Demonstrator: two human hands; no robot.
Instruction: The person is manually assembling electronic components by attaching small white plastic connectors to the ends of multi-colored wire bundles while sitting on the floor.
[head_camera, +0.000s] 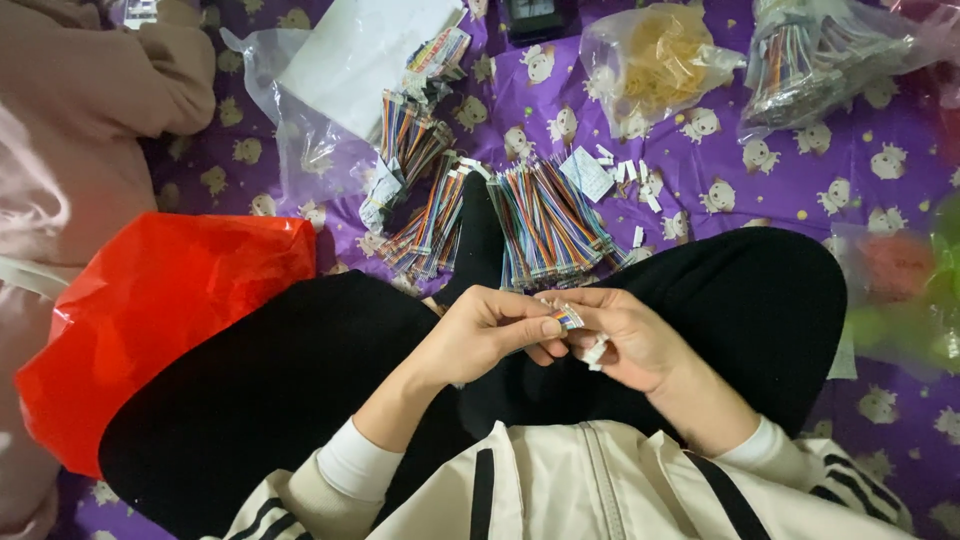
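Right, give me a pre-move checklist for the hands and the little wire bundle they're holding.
1. Small wire bundle pinched between both hands: ok.
2. Left hand fingertips on the bundle's end: ok.
3. Right hand has a white strip ready at its fingers: ok.
4. Whether the strip is already wrapped round the bundle: cannot tell.
5. Pile of coloured wire bundles lying on the purple sheet in front of the knees, within easy reach, probably: ok.
6. Loose white strips beside that pile: ok.

We wear a cream jacket (600, 480) with black stripes and a centre zip. White cuffs (355, 462) show at our wrists. Our trousers (270, 380) are black.
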